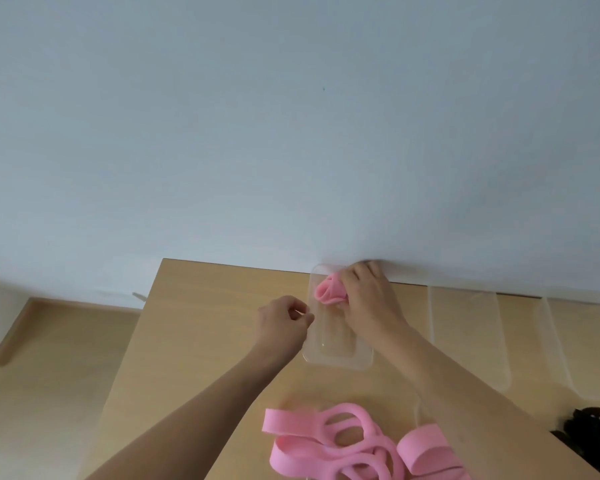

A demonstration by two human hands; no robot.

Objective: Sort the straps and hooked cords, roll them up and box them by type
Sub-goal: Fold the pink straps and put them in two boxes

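Note:
My right hand [368, 296] grips a rolled pink strap [329, 290] at the far end of a clear plastic box [336, 355] that stands against the wall. My left hand [284, 320] hovers at the box's left rim with its fingers curled and thumb against forefinger; nothing shows between them. A heap of loose pink straps [354, 445] lies on the wooden table [205, 323] near the front edge. Black cords [593, 434] lie at the right edge, partly cut off by the frame.
Two more clear boxes [465, 334] [575, 348] stand to the right along the wall. A lower wooden surface [49, 341] sits left of the table. The pale wall [291, 133] rises directly behind the boxes.

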